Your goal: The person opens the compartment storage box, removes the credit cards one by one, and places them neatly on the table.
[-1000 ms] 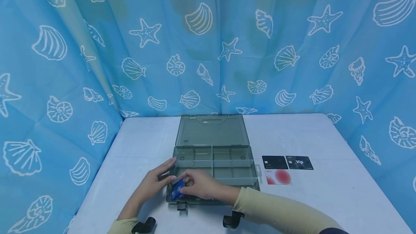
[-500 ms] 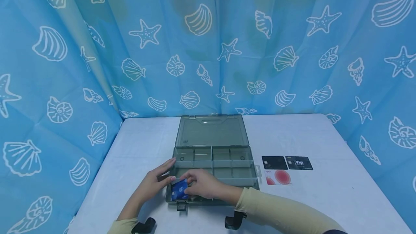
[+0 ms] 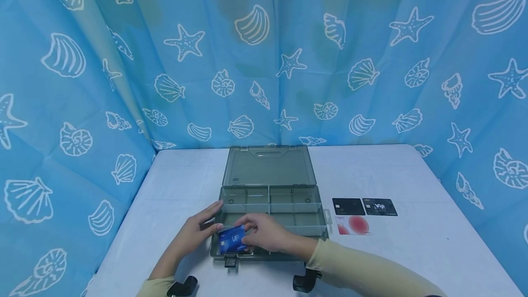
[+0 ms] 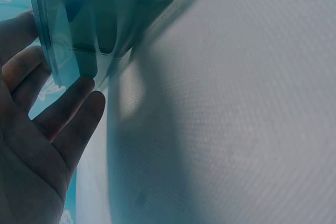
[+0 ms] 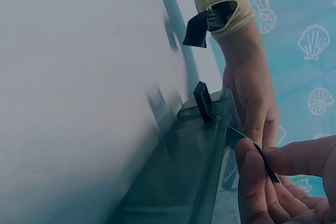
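A blue card marked VIP [image 3: 232,240] is pinched between thumb and fingers of my right hand [image 3: 266,233]. It tilts over the front left compartment of a grey see-through divided box [image 3: 244,205]. The right wrist view shows the card's edge [image 5: 270,170] between thumb and fingertips, close to the box wall [image 5: 205,182]. My left hand [image 3: 191,237] rests on the box's left side, its fingers extended; in the left wrist view the palm [image 4: 31,150] faces the camera, with fingertips against the wall. The bottom of that compartment is mostly hidden.
Right of the box lie two black cards, one plain [image 3: 349,206] and one marked Vip [image 3: 380,206], with a white-and-red card [image 3: 354,225] below them. The box's lid [image 3: 270,166] leans back open. A front latch [image 3: 230,261] juts out over the white table [image 3: 185,173].
My right hand has drawn the blue card slightly to the right and up, so more of its face shows. The left hand has stayed in place.
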A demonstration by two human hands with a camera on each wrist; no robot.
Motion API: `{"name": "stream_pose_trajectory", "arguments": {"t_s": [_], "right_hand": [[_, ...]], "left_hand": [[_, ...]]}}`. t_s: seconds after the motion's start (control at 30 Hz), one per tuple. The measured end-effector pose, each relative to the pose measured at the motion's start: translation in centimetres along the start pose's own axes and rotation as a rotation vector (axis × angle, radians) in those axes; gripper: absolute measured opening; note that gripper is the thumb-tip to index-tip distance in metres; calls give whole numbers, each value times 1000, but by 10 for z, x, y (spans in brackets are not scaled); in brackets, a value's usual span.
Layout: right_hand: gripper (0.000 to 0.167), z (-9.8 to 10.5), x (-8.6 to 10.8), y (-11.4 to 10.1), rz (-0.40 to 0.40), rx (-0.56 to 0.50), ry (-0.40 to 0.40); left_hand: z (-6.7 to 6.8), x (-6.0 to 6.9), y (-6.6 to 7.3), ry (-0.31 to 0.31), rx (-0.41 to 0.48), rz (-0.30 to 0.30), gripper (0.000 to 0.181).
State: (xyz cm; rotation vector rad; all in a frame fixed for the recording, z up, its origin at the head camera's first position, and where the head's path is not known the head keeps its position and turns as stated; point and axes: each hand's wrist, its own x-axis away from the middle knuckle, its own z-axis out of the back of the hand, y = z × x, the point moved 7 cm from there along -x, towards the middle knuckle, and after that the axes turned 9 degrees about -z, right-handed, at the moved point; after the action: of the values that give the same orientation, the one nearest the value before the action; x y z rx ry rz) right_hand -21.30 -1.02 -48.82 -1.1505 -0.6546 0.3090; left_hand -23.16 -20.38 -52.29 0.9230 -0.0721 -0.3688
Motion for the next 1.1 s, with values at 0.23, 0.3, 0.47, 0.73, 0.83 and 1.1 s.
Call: {"name": "stream_pose_trajectory", "arguments": {"t_s": [0.23,0.3,0.47,0.73,0.83,1.1], "right_hand": [[36,8,6,5,-2,10,24],[36,11,8,6,-2,7,29],[36,16,12,8,8,-13,36],[36,27,19,8,37,-26,62],[35,32,20,12,26,-35,72],[34,45,27,16,23,-43,90]], "left_hand": [[-1,0,0,-1,8,11,66],[-1,0,0,-2,4,15,66],[0,1,2,-3,4,13,67],[1,1,4,-3,5,2,66],[1,1,4,-5,7,-2,67],[2,2,4,-1,-1,-8,67]]}}
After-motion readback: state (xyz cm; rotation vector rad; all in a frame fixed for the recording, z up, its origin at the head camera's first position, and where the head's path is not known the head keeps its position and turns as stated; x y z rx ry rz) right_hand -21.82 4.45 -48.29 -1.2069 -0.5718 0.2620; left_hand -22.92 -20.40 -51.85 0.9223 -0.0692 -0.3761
